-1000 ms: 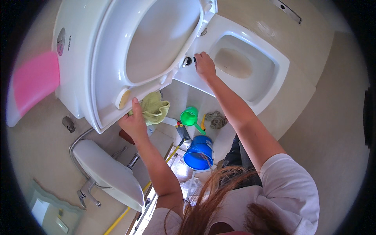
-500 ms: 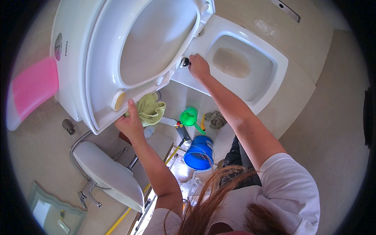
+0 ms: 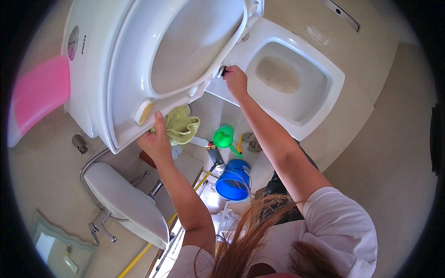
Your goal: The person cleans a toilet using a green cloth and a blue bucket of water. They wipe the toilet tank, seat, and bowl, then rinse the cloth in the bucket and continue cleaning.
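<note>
A white toilet stands below me with its seat and lid (image 3: pixel 157 60) raised and its bowl (image 3: pixel 296 83) open. My left hand (image 3: pixel 156 139) grips a yellow-green cloth (image 3: pixel 181 127) and presses it against the lower rim of the raised seat, next to a yellowish bumper. My right hand (image 3: pixel 235 79) rests at the seat hinge, fingers closed around a small dark fitting (image 3: pixel 221 71) there. Both forearms reach up from the lower edge.
A green plastic mug (image 3: pixel 224 137) and a blue bucket (image 3: pixel 234 180) sit on the floor beside the toilet. A white wash basin (image 3: pixel 125 204) with taps hangs at lower left. A pink container (image 3: pixel 39 95) is at far left. A yellow hose runs along the floor.
My left hand with the cloth has slid along the seat rim toward the left. My right hand has stayed at the hinge. The view has shifted slightly.
</note>
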